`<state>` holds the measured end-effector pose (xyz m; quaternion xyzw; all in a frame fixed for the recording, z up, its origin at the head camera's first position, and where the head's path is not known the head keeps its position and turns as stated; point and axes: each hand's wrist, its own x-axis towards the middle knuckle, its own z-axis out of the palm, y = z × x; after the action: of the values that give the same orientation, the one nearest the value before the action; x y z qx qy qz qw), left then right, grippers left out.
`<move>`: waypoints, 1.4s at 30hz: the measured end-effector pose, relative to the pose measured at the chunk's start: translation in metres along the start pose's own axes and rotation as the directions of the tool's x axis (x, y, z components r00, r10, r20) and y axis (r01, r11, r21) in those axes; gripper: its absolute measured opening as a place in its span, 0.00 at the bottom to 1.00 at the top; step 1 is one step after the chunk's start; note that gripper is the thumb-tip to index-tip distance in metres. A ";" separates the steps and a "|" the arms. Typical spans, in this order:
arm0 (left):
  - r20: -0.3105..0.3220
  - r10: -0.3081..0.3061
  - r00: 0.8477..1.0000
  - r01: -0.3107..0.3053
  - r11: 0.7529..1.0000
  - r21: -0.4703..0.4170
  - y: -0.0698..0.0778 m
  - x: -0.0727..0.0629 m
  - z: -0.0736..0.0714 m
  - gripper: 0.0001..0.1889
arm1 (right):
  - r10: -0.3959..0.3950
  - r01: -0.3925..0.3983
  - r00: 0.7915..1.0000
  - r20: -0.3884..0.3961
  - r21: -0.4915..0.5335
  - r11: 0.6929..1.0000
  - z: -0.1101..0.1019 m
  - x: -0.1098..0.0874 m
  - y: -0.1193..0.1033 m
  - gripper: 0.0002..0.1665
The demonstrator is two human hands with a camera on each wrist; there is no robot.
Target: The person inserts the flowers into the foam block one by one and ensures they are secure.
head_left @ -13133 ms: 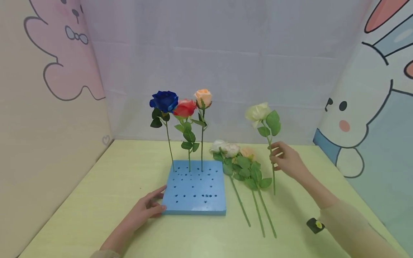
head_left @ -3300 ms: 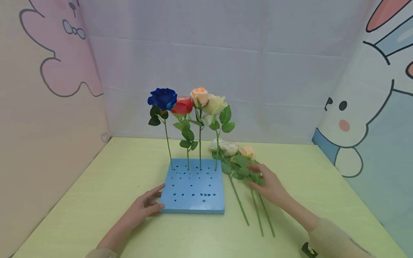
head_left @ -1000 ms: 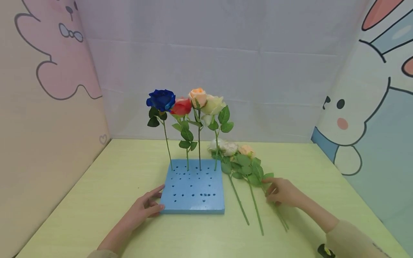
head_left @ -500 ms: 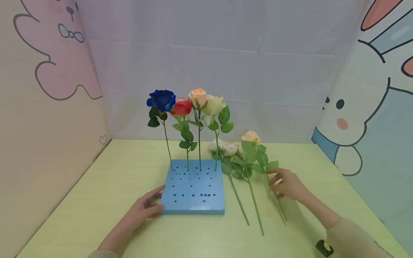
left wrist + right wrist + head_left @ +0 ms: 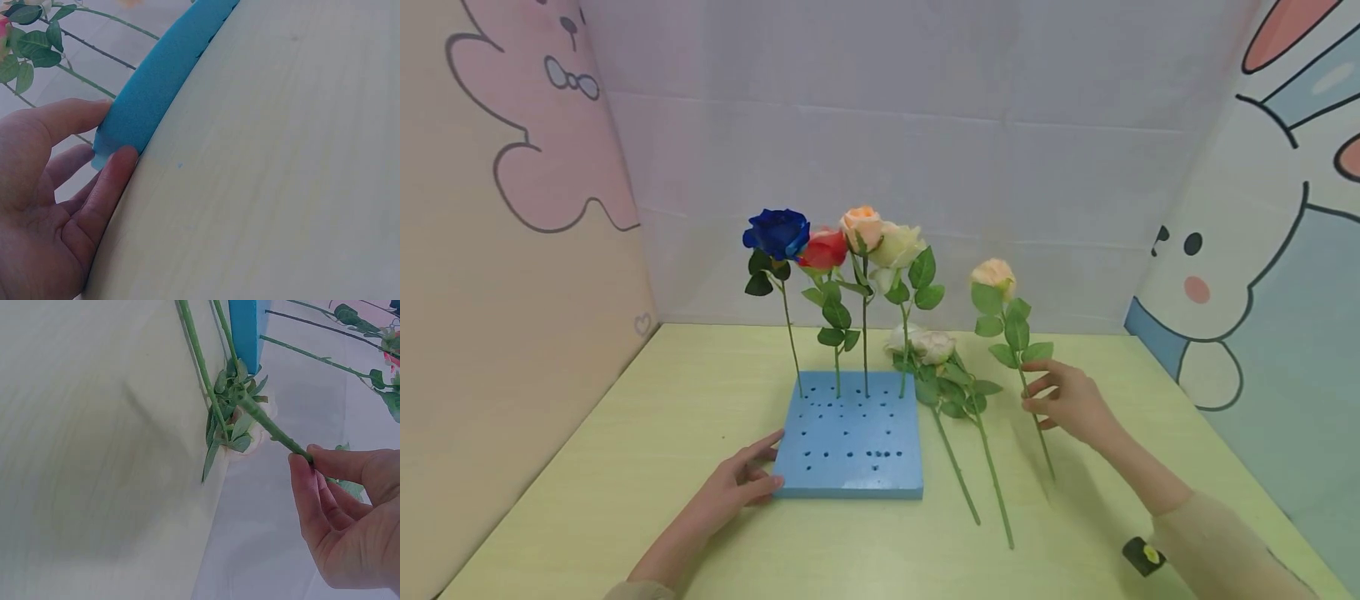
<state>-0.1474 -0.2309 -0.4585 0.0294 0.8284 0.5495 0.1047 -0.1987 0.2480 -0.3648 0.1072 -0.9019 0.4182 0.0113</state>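
Note:
In the head view my right hand pinches the green stem of a peach artificial rose, held up with its flower tilted away from me. The right wrist view shows thumb and fingertips on that stem. My left hand rests its thumb and fingers against the left edge of a blue foam board full of holes. Along the board's back row stand a blue rose, a red rose, a light orange rose and a cream rose.
Two pale roses lie on the yellow table right of the board, one white, one pinkish, their stems pointing toward me. A small black object with a yellow mark shows beside the right sleeve. Cartoon-printed walls enclose the table.
The cream rose, earlier in my right hand, now stands in the board. My right hand has since gripped the peach rose and raised it off the table. The left hand stays put.

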 end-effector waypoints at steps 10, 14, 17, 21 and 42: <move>0.019 0.015 1.000 -0.015 1.000 -0.014 -0.001 0.000 -0.001 0.37 | -0.051 0.051 0.989 -0.137 -0.003 0.999 -0.003 0.008 -0.019 0.34; 0.025 0.026 0.999 -0.026 1.000 -0.017 -0.001 0.000 -0.002 0.37 | -0.092 0.094 0.978 -0.186 0.005 0.996 -0.003 0.010 -0.028 0.33; 0.023 0.021 1.000 -0.021 1.000 -0.014 -0.002 0.001 -0.001 0.37 | -0.122 0.129 0.968 -0.219 0.020 0.991 -0.001 0.012 -0.038 0.32; 0.016 0.006 1.000 -0.005 1.000 -0.010 -0.001 0.001 0.000 0.37 | -0.156 0.174 0.954 -0.257 0.050 0.983 0.004 0.013 -0.049 0.31; 0.010 0.003 1.000 -0.002 1.000 -0.006 -0.001 0.001 0.000 0.37 | -0.238 0.295 0.929 -0.283 0.178 0.939 0.041 0.028 -0.099 0.17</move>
<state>-0.1479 -0.2312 -0.4593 0.0328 0.8262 0.5520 0.1081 -0.2032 0.1502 -0.3139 0.1746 -0.8184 0.5194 0.1733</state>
